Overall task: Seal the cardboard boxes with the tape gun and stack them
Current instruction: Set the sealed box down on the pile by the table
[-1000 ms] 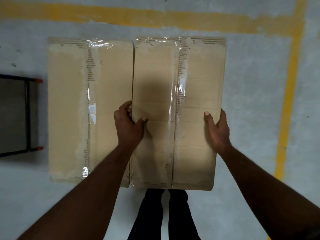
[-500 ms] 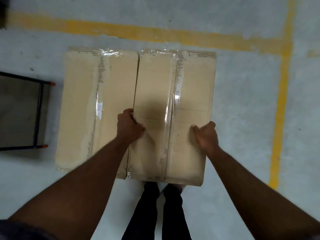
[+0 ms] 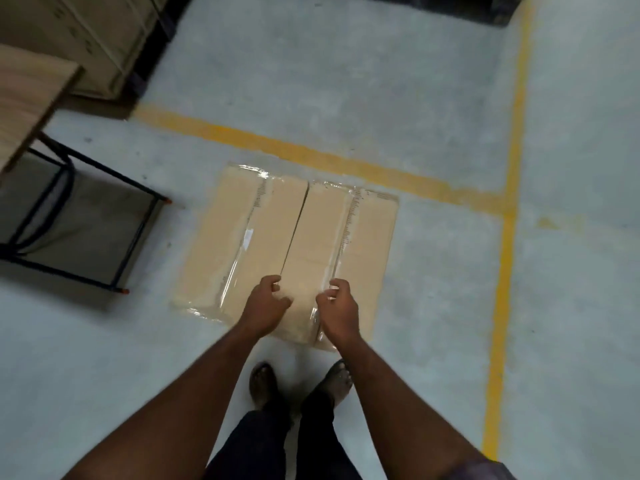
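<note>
On the grey floor (image 3: 346, 81), near the middle of the view, two sealed cardboard boxes lay flat side by side, their long sides touching along a dark seam. The left box (image 3: 214, 244) and the right box (image 3: 370, 254) each carried a strip of clear tape (image 3: 244, 237) running lengthwise down its top. Over their near ends, toward 6 o'clock, hung both hands. The left hand (image 3: 265, 306) was above the seam and the right hand (image 3: 337, 308) was above the tape of the right box. The fingers of both were loosely curled and held nothing. Whether they touched the cardboard could not be told. At 6 o'clock, just short of the boxes, stood the person's two feet (image 3: 263, 379) below dark trousers. A yellow line (image 3: 311, 155) ran past the far ends of the boxes and met another at 3 o'clock. At 9 o'clock stood a table (image 3: 27, 98) with a wooden top and a black metal frame. At 11 o'clock were stacked cartons (image 3: 86, 39).
</note>
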`<state>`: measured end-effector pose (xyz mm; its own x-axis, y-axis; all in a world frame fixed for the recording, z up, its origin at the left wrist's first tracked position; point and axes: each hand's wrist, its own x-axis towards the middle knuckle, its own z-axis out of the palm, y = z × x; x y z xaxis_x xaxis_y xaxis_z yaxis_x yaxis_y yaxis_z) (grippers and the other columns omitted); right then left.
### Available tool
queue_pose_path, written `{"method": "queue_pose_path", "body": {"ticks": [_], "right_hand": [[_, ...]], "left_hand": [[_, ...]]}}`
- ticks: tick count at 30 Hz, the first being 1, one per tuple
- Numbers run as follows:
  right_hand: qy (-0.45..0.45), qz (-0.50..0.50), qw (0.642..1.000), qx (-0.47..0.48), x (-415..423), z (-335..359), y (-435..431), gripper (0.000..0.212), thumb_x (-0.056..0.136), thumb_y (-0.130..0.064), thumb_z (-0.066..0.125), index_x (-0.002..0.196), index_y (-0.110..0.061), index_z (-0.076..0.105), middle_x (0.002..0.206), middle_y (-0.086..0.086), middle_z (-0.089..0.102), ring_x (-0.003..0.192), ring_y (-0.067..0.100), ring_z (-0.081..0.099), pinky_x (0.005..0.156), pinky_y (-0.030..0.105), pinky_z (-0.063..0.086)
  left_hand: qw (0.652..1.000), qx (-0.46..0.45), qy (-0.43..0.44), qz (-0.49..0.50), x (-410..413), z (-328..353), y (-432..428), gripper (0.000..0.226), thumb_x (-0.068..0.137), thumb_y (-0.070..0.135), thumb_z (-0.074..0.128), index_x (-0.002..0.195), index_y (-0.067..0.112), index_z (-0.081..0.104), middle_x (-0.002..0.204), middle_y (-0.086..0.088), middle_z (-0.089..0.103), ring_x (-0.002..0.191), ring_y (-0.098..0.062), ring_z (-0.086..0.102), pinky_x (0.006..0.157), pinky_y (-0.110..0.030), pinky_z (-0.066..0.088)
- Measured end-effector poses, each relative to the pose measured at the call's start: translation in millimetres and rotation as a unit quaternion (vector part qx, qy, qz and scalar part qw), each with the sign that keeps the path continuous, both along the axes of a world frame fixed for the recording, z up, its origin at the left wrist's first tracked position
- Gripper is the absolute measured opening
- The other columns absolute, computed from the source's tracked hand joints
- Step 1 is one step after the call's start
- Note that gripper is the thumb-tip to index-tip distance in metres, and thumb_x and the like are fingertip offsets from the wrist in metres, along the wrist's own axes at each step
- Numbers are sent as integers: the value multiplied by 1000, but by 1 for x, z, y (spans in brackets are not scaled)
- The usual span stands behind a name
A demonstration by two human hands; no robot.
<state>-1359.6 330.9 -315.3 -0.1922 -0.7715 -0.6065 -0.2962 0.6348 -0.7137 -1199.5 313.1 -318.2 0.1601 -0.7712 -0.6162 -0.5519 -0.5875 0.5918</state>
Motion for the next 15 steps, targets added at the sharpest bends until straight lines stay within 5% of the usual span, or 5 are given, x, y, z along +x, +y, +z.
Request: {"method": "queue_pose_path", "body": {"ticks": [4,10,15], "right_hand": [[-8,25,999,-44,31,50,24,31,95,-13,54,125,-14,58,89,-4,65,87,21,64,77,29,49],[-1,87,992,-93,90,96,45,29,96,-13,53,125,-16,58,90,-1,67,73,12,59,66,24,39],[-11,169,979,-114,150,124,70,32,95,-13,59,127,-15,57,91,-6,64,88,19,62,79,28,47]], "left_hand": [[1000,3,14,20,23,52,48,55,90,21,71,140,15,48,132,-10,56,108,-23,61,95,-36,50],[999,-34,3,31,82,104,104,58,89,16,71,141,14,47,134,-12,55,109,-24,61,94,-33,47],[996,-86,-21,22,158,137,154,57,90,17,68,143,15,46,135,-9,52,109,-15,52,89,-23,38]]}}
